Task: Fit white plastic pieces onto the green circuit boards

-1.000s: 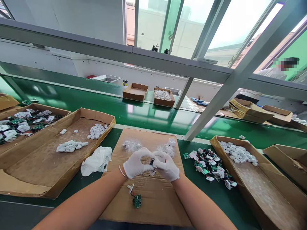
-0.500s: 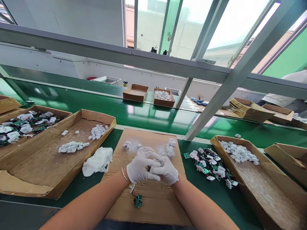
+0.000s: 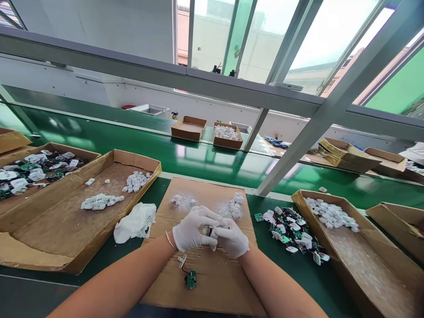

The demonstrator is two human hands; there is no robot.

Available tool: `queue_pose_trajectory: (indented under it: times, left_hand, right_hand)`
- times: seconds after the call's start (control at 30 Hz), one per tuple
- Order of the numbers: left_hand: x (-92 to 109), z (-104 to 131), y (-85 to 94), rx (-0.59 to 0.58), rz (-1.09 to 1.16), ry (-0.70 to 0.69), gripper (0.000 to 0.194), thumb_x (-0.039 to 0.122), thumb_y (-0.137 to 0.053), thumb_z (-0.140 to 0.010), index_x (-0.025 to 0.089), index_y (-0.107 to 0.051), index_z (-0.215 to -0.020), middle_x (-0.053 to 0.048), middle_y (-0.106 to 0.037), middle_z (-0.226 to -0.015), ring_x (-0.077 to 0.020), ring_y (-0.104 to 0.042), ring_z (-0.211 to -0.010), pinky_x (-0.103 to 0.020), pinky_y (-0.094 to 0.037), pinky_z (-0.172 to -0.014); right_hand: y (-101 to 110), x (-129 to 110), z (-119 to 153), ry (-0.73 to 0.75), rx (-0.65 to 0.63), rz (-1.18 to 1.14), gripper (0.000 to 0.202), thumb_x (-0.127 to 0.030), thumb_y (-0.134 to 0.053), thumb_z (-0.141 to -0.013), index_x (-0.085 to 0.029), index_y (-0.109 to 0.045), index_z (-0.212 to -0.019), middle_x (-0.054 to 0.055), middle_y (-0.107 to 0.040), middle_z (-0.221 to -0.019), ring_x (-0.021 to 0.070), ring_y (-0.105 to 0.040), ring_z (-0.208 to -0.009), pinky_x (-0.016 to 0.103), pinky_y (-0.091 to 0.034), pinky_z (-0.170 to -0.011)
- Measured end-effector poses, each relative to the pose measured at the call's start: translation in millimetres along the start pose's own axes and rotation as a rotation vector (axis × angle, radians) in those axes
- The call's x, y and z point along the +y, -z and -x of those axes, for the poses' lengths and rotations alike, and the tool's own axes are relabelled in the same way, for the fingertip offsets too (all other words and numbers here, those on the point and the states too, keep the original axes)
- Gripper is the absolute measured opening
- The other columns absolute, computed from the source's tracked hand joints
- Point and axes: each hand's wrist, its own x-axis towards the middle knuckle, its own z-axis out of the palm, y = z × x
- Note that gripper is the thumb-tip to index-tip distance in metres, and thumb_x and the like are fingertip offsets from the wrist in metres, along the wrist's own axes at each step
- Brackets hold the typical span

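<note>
White gloves cover both hands, which meet above the cardboard sheet (image 3: 218, 282). My left hand (image 3: 195, 227) is curled round a small round part (image 3: 206, 230) with a dark and metallic edge; its full shape is hidden. Fingers of my right hand (image 3: 232, 236) press against the same part from the right. Nearer to me on the cardboard lies a green circuit board (image 3: 191, 279) with wires and a white piece. Beyond my hands are small white lumps at the left (image 3: 177, 200) and right (image 3: 236, 205) of the sheet.
On the left, a cardboard tray (image 3: 56, 229) holds white pieces, beside a crumpled white bag (image 3: 135, 223). A pile of circuit boards (image 3: 294, 229) lies to the right, next to another tray (image 3: 374, 247). A slanted metal post (image 3: 291, 152) stands beyond the sheet.
My hands have turned and parted slightly, so the round part between them now shows. At the far right, the person in white has moved mostly out of view.
</note>
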Motion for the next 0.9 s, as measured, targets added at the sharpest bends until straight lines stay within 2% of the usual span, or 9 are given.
queue_pose_trajectory:
  times: [0.1, 0.23, 0.37, 0.5, 0.6, 0.77, 0.9]
  left_hand:
    - [-0.4, 1.5, -2.6, -0.036, -0.068, -0.029, 0.036, 0.042, -0.083, -0.062, 0.028, -0.075, -0.093, -0.004, -0.071, -0.107, -0.0252, -0.060, -0.096, -0.040, -0.041, -0.092]
    - [3.6, 2.3, -5.2, -0.051, -0.171, 0.004, 0.020, 0.036, -0.075, -0.071, 0.028, -0.076, -0.090, -0.002, -0.071, -0.108, -0.0276, -0.060, -0.096, -0.041, -0.040, -0.092]
    - [3.4, 0.9, -5.1, -0.026, -0.110, 0.012, 0.024, 0.034, -0.080, -0.065, 0.026, -0.075, -0.087, -0.001, -0.072, -0.105, -0.0267, -0.061, -0.091, -0.039, -0.041, -0.090]
    - [3.9, -0.7, -3.2, -0.022, -0.048, 0.004, 0.030, 0.033, -0.081, -0.066, 0.027, -0.074, -0.094, -0.002, -0.072, -0.106, -0.0250, -0.061, -0.093, -0.038, -0.042, -0.089]
    - [5.2, -0.1, -3.3, -0.023, -0.103, -0.036, 0.031, 0.033, -0.080, -0.067, 0.029, -0.074, -0.097, -0.002, -0.072, -0.105, -0.0237, -0.061, -0.092, -0.038, -0.041, -0.087]
    - [3.9, 0.9, -5.7, -0.031, -0.185, -0.071, 0.029, 0.031, -0.075, -0.073, 0.031, -0.073, -0.102, 0.000, -0.071, -0.105, -0.0219, -0.060, -0.091, -0.037, -0.041, -0.085]
    - [2.9, -2.1, -4.9, -0.012, -0.172, -0.110, 0.024, 0.030, -0.072, -0.076, 0.028, -0.073, -0.100, -0.001, -0.072, -0.105, -0.0219, -0.061, -0.090, -0.037, -0.044, -0.083]
  right_hand:
    - [2.9, 1.6, -0.8, -0.012, -0.005, 0.012, 0.024, -0.029, -0.078, -0.064, -0.011, -0.071, -0.078, 0.008, -0.067, -0.080, 0.0204, -0.060, -0.077, 0.030, -0.047, -0.063]
    - [4.4, 2.0, -1.3, 0.003, -0.010, 0.091, 0.036, -0.027, -0.078, -0.065, -0.012, -0.071, -0.097, 0.004, -0.066, -0.079, 0.0160, -0.058, -0.070, 0.027, -0.045, -0.062]
    - [3.7, 0.7, 0.0, -0.007, -0.008, 0.073, 0.036, -0.030, -0.077, -0.068, -0.012, -0.070, -0.098, 0.006, -0.065, -0.081, 0.0168, -0.058, -0.072, 0.027, -0.046, -0.063]
    - [4.8, -1.7, 1.2, -0.021, -0.060, -0.055, 0.029, -0.029, -0.079, -0.066, -0.012, -0.070, -0.087, 0.008, -0.066, -0.086, 0.0192, -0.060, -0.080, 0.030, -0.047, -0.071]
    - [5.9, -2.9, 0.6, -0.036, -0.050, -0.021, 0.034, -0.025, -0.079, -0.066, -0.011, -0.071, -0.096, 0.009, -0.068, -0.092, 0.0195, -0.061, -0.084, 0.032, -0.047, -0.076]
    - [5.3, -1.0, -1.8, 0.003, -0.006, 0.050, 0.035, -0.017, -0.075, -0.064, -0.011, -0.072, -0.098, 0.006, -0.068, -0.086, 0.0174, -0.059, -0.079, 0.028, -0.046, -0.071]
    - [5.9, 3.1, -1.6, 0.011, -0.006, 0.005, 0.038, -0.022, -0.075, -0.068, -0.011, -0.070, -0.104, 0.010, -0.068, -0.096, 0.0207, -0.060, -0.087, 0.031, -0.047, -0.074]
